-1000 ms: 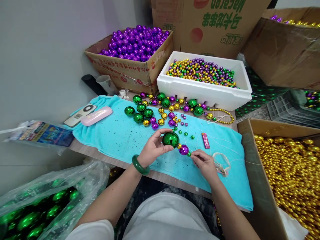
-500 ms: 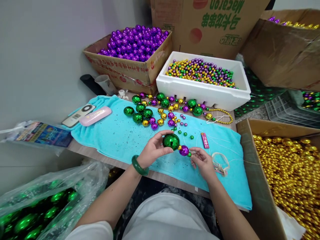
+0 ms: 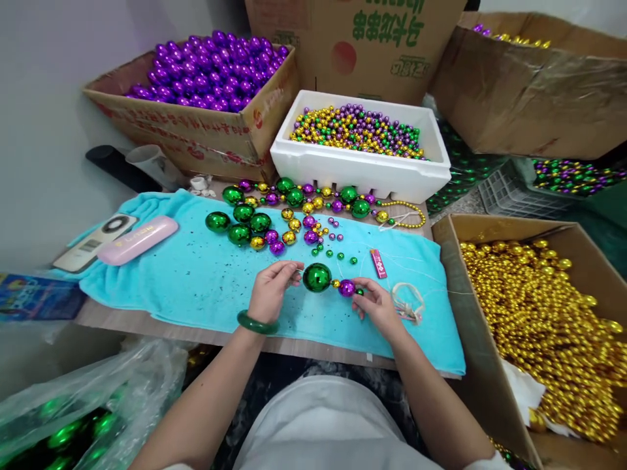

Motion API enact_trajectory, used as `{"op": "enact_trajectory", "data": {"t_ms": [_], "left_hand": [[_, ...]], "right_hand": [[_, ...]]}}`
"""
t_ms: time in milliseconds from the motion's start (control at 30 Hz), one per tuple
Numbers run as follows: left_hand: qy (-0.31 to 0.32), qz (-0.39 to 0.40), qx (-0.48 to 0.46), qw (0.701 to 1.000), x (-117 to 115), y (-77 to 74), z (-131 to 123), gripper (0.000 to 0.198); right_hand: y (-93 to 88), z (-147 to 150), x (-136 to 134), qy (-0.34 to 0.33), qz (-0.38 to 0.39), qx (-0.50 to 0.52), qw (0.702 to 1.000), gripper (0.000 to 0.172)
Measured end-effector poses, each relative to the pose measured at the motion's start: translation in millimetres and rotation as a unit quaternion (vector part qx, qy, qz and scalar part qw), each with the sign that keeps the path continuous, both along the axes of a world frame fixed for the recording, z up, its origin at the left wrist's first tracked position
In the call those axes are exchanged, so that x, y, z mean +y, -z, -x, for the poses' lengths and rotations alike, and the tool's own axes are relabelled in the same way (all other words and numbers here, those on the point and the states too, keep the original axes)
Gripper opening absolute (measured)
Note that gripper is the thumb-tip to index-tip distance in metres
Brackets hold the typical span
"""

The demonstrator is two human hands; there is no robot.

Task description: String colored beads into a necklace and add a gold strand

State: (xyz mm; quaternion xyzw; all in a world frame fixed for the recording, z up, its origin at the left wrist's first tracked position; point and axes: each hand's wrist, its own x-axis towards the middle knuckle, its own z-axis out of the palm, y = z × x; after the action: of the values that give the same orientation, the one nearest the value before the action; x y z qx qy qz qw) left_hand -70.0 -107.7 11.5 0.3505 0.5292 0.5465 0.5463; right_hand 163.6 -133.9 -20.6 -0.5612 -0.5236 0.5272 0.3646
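A large green bead (image 3: 317, 277), a small gold bead (image 3: 336, 283) and a purple bead (image 3: 347, 288) sit in a row between my hands, above the turquoise towel (image 3: 206, 281). My left hand (image 3: 277, 287), with a green bangle at its wrist, pinches a thin string end just left of the green bead. At the right end of the row, my right hand (image 3: 375, 303) grips a small green bead (image 3: 360, 292) beside the purple one. Loose green balls (image 3: 240, 234), gold and purple beads lie behind, near a finished-looking bead string (image 3: 360, 208).
Behind the towel stand a box of purple balls (image 3: 181, 124) and a white foam box (image 3: 357, 166) of mixed beads. A carton of gold beads (image 3: 539, 326) is at right. The towel also bears a pink case (image 3: 138, 240), a small red packet (image 3: 378, 263) and a cord loop (image 3: 408, 300).
My left hand has let go of the large green bead and now pinches at the string to its left. The whole view has shifted, so the scene appears further left.
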Motion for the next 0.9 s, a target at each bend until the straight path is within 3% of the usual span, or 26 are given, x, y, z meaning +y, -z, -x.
{"op": "enact_trajectory", "data": {"t_ms": [67, 167, 233, 367, 567, 733, 900], "left_hand": [[-0.011, 0.002, -0.011, 1.000, 4, -7.9, 3, 0.028], [-0.022, -0.016, 0.013, 1.000, 6, -20.1, 7, 0.026], [-0.017, -0.038, 0.023, 0.999, 3, -26.4, 7, 0.024], [0.002, -0.112, 0.029, 0.993, -6, -38.4, 6, 0.018], [-0.046, -0.192, 0.027, 0.980, -6, -55.9, 26, 0.016], [-0.072, -0.200, 0.018, 0.977, 5, -57.4, 36, 0.017], [-0.067, -0.202, 0.023, 0.977, 14, -60.1, 37, 0.015]], "right_hand": [[-6.7, -5, 1, 0.000, -0.075, -0.153, 0.985, 0.035], [-26.3, -1, 2, 0.034, -0.176, -0.308, 0.934, 0.029], [-42.0, 14, 2, 0.026, -0.226, -0.299, 0.927, 0.026], [-60.3, 54, 4, -0.085, -0.308, -0.188, 0.929, 0.026], [-50.5, 69, 11, -0.122, -0.267, -0.221, 0.930, 0.023], [-42.7, 62, 21, -0.139, -0.205, -0.184, 0.951, 0.017], [-42.5, 58, 34, -0.109, -0.135, -0.107, 0.979, 0.011]]}}
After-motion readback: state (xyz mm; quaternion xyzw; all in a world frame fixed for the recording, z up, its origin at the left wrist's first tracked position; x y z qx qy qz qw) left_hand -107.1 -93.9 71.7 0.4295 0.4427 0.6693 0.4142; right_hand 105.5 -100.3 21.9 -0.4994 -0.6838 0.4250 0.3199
